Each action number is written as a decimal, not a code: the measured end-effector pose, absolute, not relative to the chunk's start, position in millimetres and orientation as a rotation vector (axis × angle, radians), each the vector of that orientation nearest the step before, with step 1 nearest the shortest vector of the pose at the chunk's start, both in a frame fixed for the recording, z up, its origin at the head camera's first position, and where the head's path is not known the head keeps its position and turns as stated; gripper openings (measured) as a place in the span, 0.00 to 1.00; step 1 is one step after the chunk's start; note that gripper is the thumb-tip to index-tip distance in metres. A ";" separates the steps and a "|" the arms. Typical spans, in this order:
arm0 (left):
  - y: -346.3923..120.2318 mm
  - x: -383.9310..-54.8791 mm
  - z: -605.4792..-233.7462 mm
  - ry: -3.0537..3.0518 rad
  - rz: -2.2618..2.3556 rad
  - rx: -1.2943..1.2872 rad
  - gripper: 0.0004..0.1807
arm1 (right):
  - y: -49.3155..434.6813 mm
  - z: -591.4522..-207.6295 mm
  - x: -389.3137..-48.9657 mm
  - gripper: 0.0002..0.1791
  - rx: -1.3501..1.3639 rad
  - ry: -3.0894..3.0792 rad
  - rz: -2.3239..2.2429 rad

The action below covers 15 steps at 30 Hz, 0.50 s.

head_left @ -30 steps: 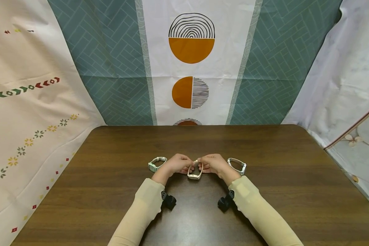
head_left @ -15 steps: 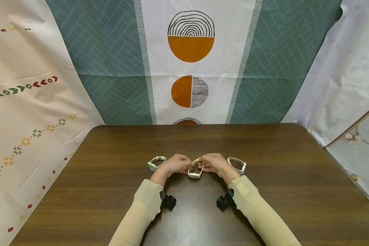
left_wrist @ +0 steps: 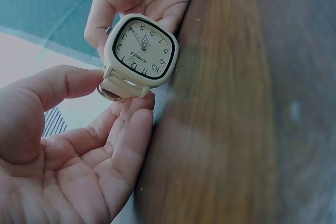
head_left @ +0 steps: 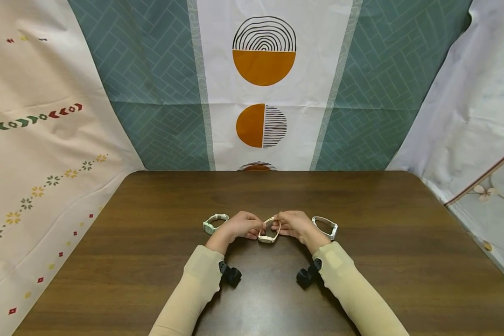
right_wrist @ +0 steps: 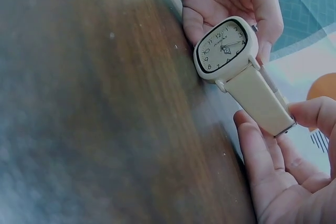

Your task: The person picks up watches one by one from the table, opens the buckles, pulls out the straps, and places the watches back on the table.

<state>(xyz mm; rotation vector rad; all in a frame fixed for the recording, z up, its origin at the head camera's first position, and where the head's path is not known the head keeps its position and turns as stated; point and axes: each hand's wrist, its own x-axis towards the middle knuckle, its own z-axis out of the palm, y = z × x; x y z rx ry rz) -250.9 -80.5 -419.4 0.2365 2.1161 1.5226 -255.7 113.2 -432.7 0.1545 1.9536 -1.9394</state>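
Observation:
Between both hands stands a cream wristwatch (head_left: 267, 239) with a rounded-square dial, its strap forming a loop above the table. In the left wrist view the watch dial (left_wrist: 142, 50) faces the camera, with numerals and dark hands visible. My left hand (head_left: 245, 225) pinches the strap on the left side, thumb against fingers. On the other side my right hand (head_left: 292, 224) pinches the strap; in the right wrist view its thumb and fingers meet the cream strap (right_wrist: 257, 98) near its end. The buckle is mostly hidden by fingers.
A pale green watch (head_left: 209, 228) lies just left of the left hand, partly behind the wrist. A white watch (head_left: 333, 231) lies right of the right hand. All are on a dark wooden table (head_left: 260, 191), with patterned cloths (head_left: 159, 135) hanging behind it.
The cream watch and the right hand have shifted slightly to the right, and the strap loop looks a little wider and more tilted. The other two watches stay put.

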 end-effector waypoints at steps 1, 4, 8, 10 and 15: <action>-80.4 -250.7 -419.4 2.116 1.521 0.238 0.15 | 113.3 -432.7 -255.5 0.09 0.157 1.949 -1.943; -80.2 -250.4 -419.4 2.119 1.518 0.237 0.15 | 113.3 -433.0 -255.1 0.09 0.170 1.943 -1.949; -80.8 -249.8 -419.4 2.122 1.519 0.228 0.15 | 113.7 -433.3 -255.0 0.10 0.165 1.932 -1.968; -81.1 -250.0 -420.1 2.121 1.520 0.229 0.15 | 114.2 -433.3 -254.7 0.11 0.162 1.927 -1.976; -81.1 -251.6 -420.6 2.107 1.515 0.214 0.15 | 116.5 -432.2 -253.5 0.11 0.162 1.919 -1.984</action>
